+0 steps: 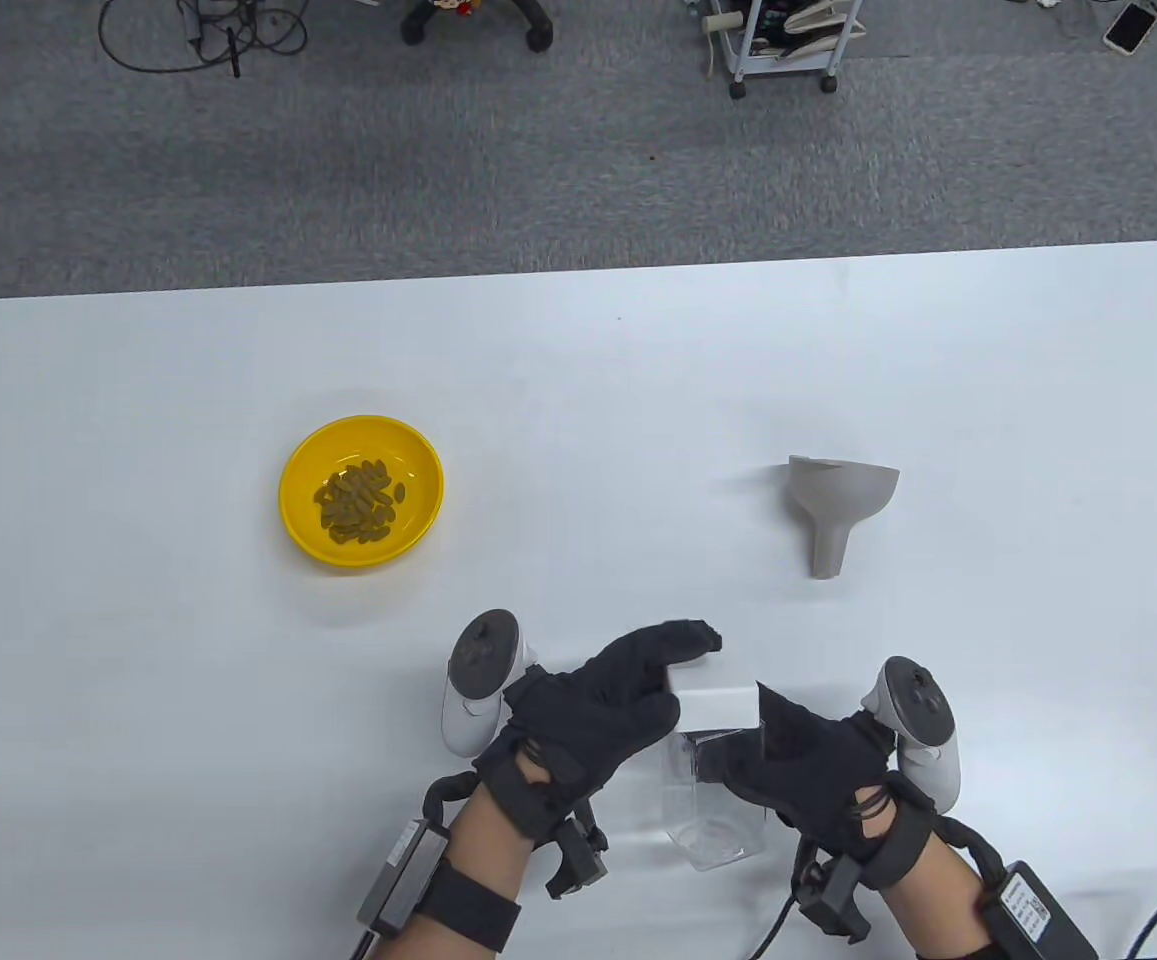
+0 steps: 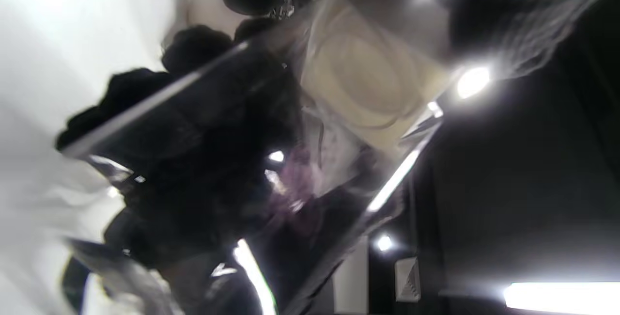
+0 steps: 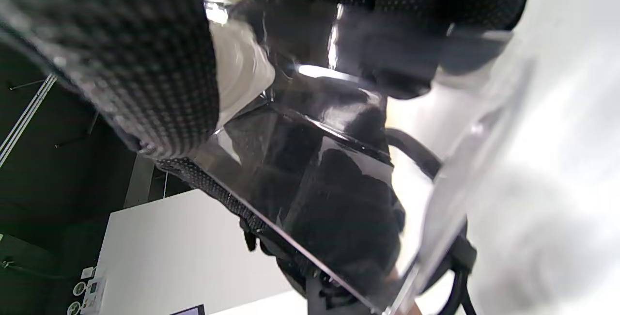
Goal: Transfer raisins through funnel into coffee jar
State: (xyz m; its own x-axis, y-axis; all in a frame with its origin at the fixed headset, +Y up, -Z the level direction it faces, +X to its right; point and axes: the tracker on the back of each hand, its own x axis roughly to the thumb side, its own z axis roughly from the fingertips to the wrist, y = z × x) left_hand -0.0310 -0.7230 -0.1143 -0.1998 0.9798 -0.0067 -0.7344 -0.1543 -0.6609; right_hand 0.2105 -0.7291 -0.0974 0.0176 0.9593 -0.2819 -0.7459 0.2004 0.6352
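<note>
At the bottom centre, your right hand (image 1: 803,765) grips the clear jar (image 1: 713,810) — your left hand (image 1: 598,710) grasps its white lid (image 1: 716,705).

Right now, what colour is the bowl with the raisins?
Yellow. The bowl shows best in the table view.
</note>
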